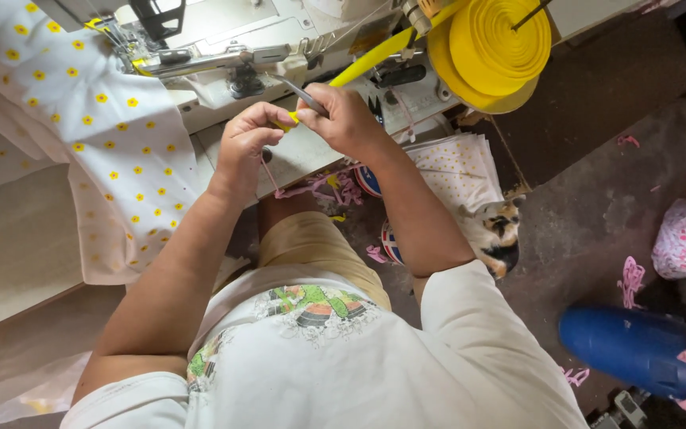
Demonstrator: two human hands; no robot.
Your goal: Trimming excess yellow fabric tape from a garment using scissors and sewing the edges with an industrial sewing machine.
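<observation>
Left hand point(246, 147) is pinching the free end of the yellow tape point(375, 57) between thumb and fingertips, just in front of the sewing machine point(224, 48), with the dotted cloth point(105, 135) lying to its left and draping off the table point(9, 238) edge. Touching it on the right, the right hand point(343, 119) is closing around a slim grey tool point(302, 95), probably snips or tweezers, whose tip is pointing up and left toward the presser foot point(241, 79); the same fingers are also steadying the tape end. From that hand the tape is running up and right to the big roll point(490, 52) mounted on a spindle beyond the machine. Below and right of the hands a stack of dotted pieces point(458, 167) is sitting at the table's corner, a cat point(494, 230) is lying just under it, and pink scraps point(633, 278) are scattered over the floor further right, near a blue object point(629, 345). As for risks, I judge that the tool's tip is working very close to the left fingertips, so a slip could nick them. The tape end looks short, so a loose pinch could let it spring back toward the roll. The cloth is hanging off the edge, and its weight could drag it out from under the foot.
</observation>
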